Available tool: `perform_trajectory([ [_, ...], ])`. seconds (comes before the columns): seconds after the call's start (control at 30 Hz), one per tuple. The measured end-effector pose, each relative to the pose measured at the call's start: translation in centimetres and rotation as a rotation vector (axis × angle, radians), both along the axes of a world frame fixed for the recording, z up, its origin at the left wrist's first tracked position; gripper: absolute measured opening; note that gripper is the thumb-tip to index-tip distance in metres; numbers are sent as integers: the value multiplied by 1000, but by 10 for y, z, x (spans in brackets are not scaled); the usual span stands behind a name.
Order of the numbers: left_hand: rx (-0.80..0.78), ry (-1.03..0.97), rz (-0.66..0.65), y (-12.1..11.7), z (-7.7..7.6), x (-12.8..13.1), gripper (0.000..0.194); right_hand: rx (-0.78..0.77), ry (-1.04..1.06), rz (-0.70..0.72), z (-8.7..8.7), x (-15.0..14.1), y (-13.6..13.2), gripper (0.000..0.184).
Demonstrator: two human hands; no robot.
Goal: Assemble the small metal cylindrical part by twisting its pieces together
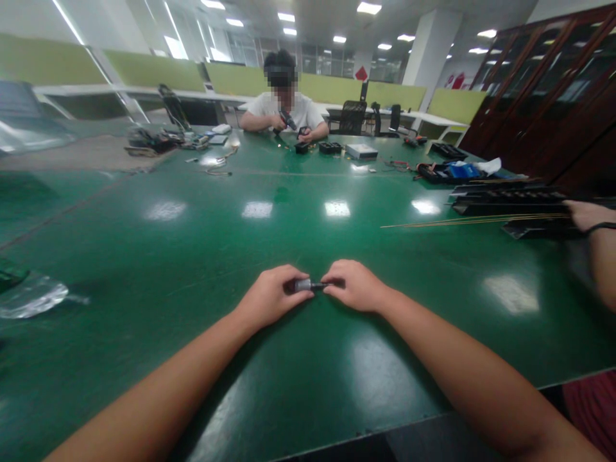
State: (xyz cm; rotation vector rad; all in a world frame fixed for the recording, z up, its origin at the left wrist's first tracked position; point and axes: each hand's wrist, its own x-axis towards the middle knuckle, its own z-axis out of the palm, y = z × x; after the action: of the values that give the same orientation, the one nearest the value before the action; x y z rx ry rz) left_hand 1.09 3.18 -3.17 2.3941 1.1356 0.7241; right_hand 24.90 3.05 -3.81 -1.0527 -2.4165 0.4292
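Observation:
Low over the near middle of the green table (202, 244), my two hands hold a small cylindrical piece (303, 285) between them. It has a thick silver-grey body and a thin black end; its exact kind cannot be made out. My left hand (272, 292) pinches the thick grey body between thumb and fingers. On the other side, my right hand (359, 285) grips the thin black end with thumb and fingertips, hiding its tip. The piece lies roughly level, pointing left to right.
Across the table a person (283, 109) handles a dark tool, near black boxes (330, 148) and a white box (360, 151). At right, another person's hand (590, 215) touches black metal profiles (510, 200) beside thin rods (433, 223). Clear plastic (36, 295) lies left.

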Motion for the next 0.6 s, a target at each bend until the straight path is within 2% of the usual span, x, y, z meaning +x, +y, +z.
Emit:
perform_trajectory([
  [0.1,-4,-7,16,-1,1,3,31,47,32,-12,-7,-14,1,13],
  [0.17,-7,6,16,-2,2,4,26,49,41,-19,-9,-17,1,13],
  [0.4,56,16,-20,-2,3,2,22,53,19,-10,-5,-15,-3,16],
  [0.6,47,28,4,-1,2,2,18,58,56,-29,-4,-13,-5,19],
])
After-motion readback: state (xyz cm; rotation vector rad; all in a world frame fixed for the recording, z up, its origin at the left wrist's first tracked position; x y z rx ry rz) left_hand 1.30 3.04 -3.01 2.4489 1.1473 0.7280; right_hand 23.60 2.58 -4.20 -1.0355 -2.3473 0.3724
